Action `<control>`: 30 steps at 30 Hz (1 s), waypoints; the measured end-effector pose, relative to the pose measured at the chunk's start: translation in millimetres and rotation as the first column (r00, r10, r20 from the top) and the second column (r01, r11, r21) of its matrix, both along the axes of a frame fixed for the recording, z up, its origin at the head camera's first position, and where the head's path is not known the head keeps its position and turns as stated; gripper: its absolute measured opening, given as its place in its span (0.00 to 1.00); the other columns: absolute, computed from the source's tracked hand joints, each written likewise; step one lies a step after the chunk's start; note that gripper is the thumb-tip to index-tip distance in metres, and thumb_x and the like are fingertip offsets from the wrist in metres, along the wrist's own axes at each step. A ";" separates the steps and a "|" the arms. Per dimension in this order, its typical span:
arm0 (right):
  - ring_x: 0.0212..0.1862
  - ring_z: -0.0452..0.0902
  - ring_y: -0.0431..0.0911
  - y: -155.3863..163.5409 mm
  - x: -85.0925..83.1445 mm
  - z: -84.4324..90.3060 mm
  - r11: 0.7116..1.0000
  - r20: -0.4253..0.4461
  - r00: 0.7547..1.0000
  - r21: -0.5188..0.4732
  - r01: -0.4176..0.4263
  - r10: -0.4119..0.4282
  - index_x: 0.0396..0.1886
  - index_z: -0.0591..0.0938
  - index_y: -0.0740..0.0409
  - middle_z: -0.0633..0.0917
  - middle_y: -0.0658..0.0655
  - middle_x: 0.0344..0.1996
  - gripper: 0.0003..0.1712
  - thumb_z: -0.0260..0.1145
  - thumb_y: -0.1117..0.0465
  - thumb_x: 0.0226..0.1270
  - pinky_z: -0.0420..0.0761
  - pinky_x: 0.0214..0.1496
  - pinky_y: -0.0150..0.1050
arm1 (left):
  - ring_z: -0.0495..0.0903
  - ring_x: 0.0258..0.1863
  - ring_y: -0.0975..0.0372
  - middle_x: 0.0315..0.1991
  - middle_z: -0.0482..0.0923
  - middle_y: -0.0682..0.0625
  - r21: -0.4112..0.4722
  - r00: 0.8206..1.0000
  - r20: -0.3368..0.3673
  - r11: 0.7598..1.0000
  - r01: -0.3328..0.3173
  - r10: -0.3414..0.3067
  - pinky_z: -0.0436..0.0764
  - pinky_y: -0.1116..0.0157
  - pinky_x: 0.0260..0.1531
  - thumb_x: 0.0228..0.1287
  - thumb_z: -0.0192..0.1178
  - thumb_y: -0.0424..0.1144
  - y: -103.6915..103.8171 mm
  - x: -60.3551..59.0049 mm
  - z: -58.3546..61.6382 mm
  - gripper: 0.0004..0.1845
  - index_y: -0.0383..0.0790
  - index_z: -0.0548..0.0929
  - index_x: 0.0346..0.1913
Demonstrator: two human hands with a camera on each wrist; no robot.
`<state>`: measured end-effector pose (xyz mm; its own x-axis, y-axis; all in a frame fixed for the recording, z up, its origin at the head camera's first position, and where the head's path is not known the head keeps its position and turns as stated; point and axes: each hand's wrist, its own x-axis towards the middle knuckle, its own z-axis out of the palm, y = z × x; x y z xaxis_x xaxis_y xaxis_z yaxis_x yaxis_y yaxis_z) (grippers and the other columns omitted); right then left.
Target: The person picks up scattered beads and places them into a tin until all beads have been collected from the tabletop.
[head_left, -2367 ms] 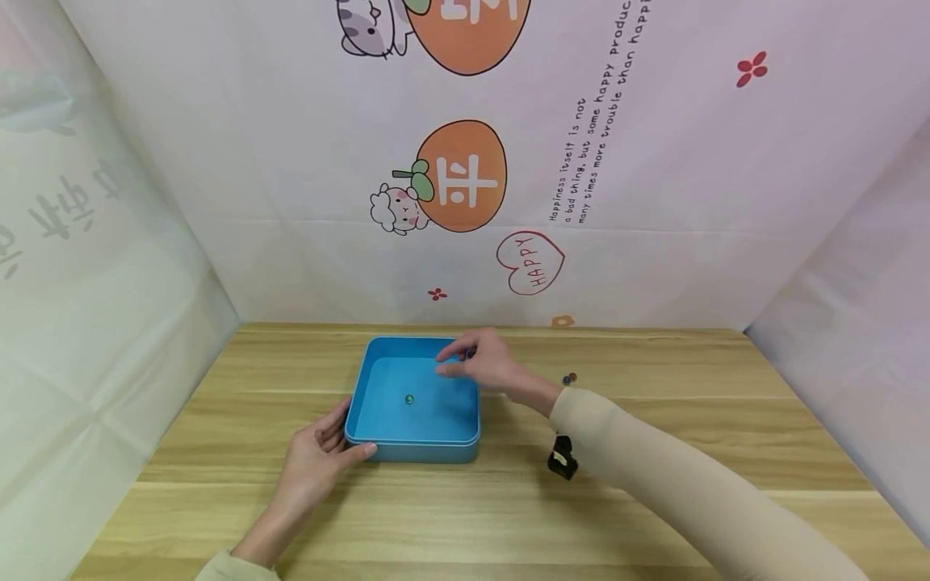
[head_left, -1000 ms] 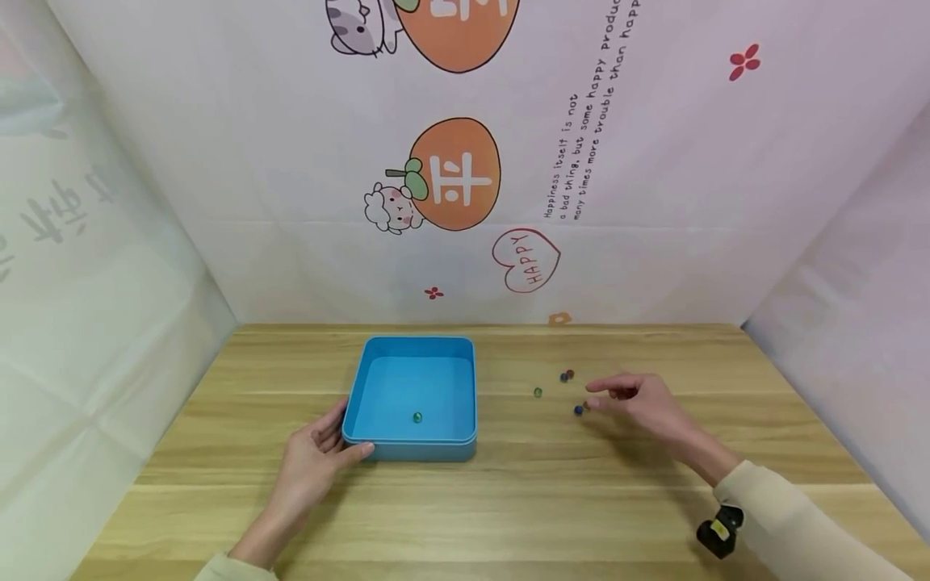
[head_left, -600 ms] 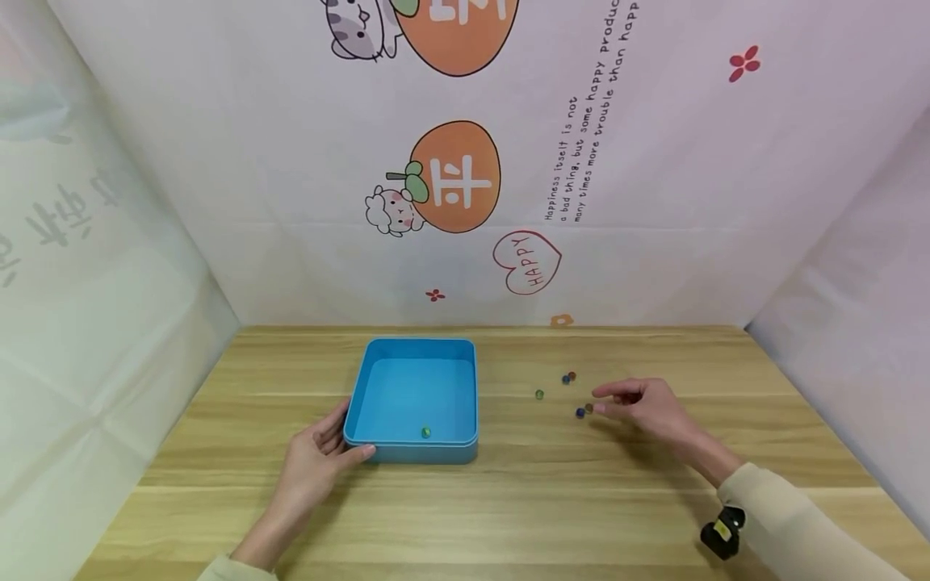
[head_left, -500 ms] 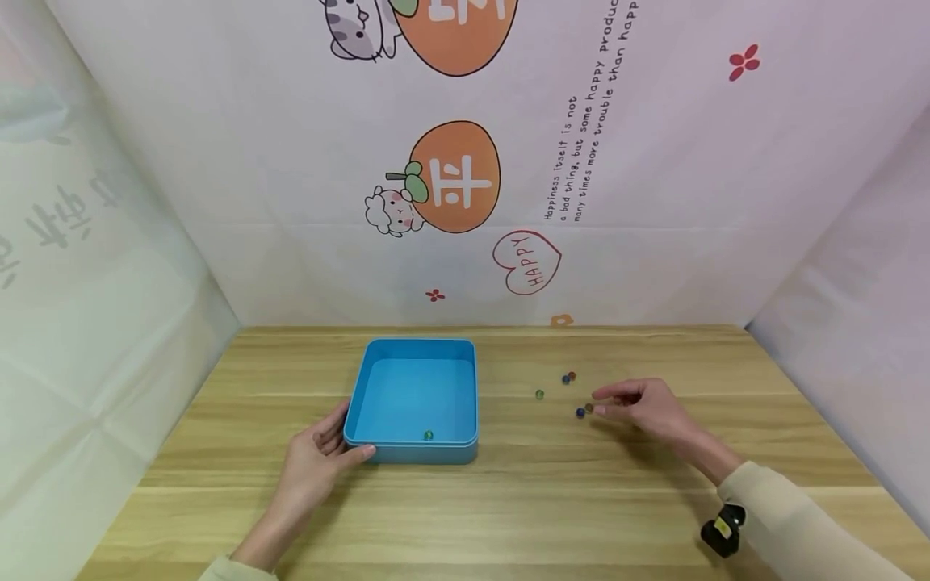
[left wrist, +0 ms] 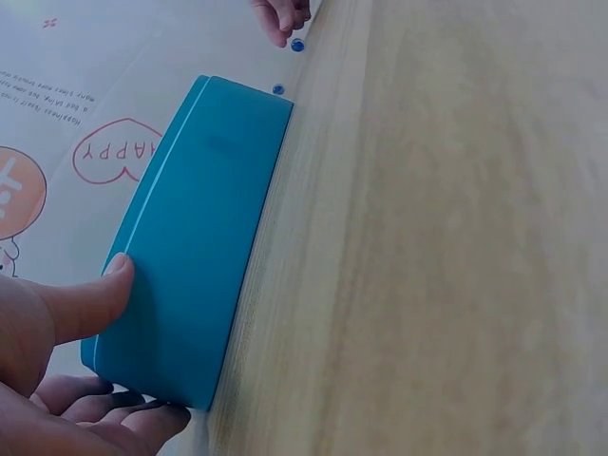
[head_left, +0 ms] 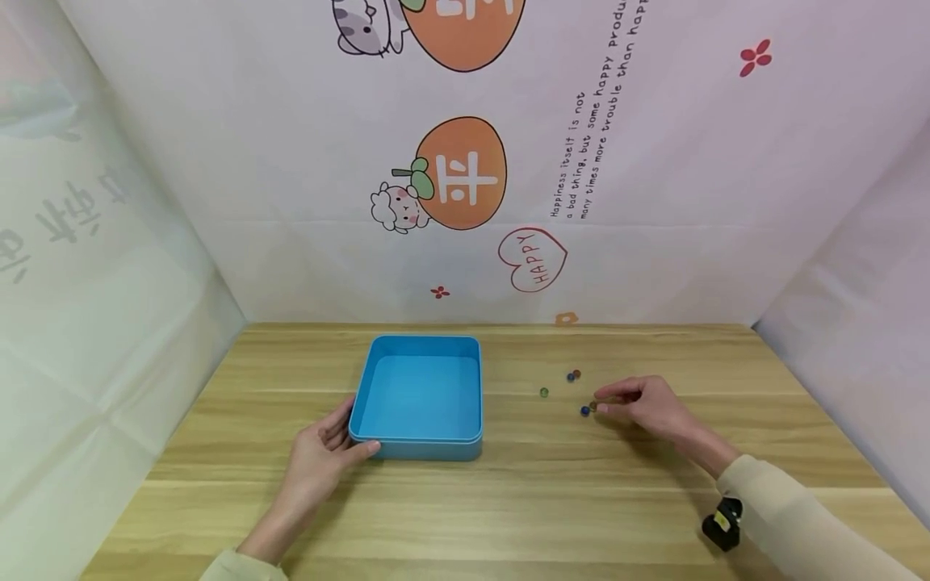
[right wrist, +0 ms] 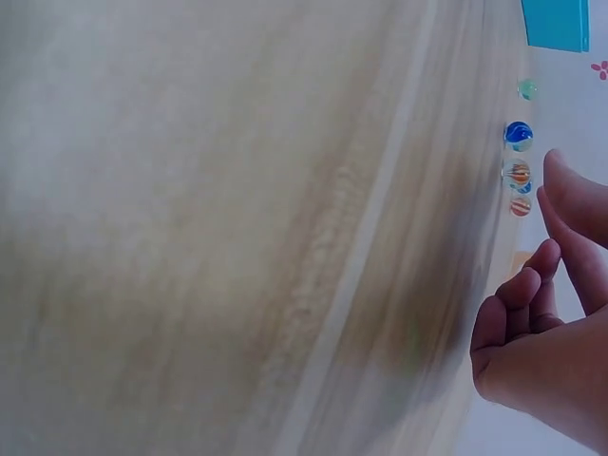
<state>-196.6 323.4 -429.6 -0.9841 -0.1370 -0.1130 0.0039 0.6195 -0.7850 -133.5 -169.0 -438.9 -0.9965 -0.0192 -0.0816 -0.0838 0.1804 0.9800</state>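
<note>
Wooden table (head_left: 508, 500), blue tray (head_left: 417, 440) left of centre, scattered marbles (head_left: 584, 411) right

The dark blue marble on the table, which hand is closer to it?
Right. The right hand reaches beside the dark blue marble, fingertips close by; the left hand grips the blue box well away.

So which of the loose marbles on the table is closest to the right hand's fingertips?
The brownish-orange marble, right at the right hand fingertips. The blue marble lies just beyond it; the green marble and the far pair lie farther off.
</note>
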 end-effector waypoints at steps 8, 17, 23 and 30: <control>0.53 0.80 0.54 -0.1 -1.5 -1.4 0.999 -0.027 1.000 0.050 0.002 -0.001 0.53 0.90 0.63 0.87 0.64 0.53 0.18 0.78 0.57 0.68 0.82 0.47 0.39 | 0.62 0.77 0.43 0.79 0.59 0.34 0.010 1.000 -0.002 1.000 0.004 -0.004 0.74 0.56 0.67 0.62 0.77 0.30 0.5 0.4 1.4 0.47 0.30 0.62 0.81; 0.46 0.80 0.49 -1.6 -4.5 -5.1 0.995 -0.081 0.996 0.101 -0.019 0.027 0.49 0.92 0.62 0.88 0.60 0.48 0.15 0.79 0.58 0.67 0.82 0.42 0.39 | 0.62 0.77 0.45 0.79 0.59 0.34 0.004 1.000 0.007 1.000 -0.008 0.008 0.73 0.57 0.67 0.62 0.77 0.29 0.4 1.7 3.1 0.47 0.30 0.62 0.81; 0.46 0.81 0.49 -4.5 -4.7 -4.0 0.993 -0.092 0.995 0.120 -0.018 0.029 0.47 0.92 0.62 0.89 0.59 0.46 0.14 0.79 0.59 0.67 0.82 0.43 0.41 | 0.62 0.77 0.44 0.79 0.59 0.34 0.006 1.000 0.001 1.000 -0.003 0.003 0.73 0.56 0.67 0.62 0.77 0.30 0.2 0.8 2.7 0.47 0.30 0.62 0.81; 0.41 0.76 0.49 -7.6 -3.9 -2.0 0.991 -0.087 0.996 0.129 -0.023 0.035 0.45 0.92 0.62 0.88 0.57 0.43 0.11 0.78 0.61 0.67 0.78 0.39 0.40 | 0.62 0.77 0.45 0.79 0.59 0.34 0.014 1.000 0.001 1.000 -0.009 0.009 0.73 0.57 0.67 0.62 0.77 0.29 0.4 1.0 3.6 0.47 0.30 0.62 0.80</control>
<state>-200.5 315.8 -431.6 -0.9868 -0.1559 -0.0433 -0.0822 0.7132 -0.6962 -132.5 -168.6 -435.3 -0.9962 -0.0272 -0.0829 -0.0863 0.1656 0.9824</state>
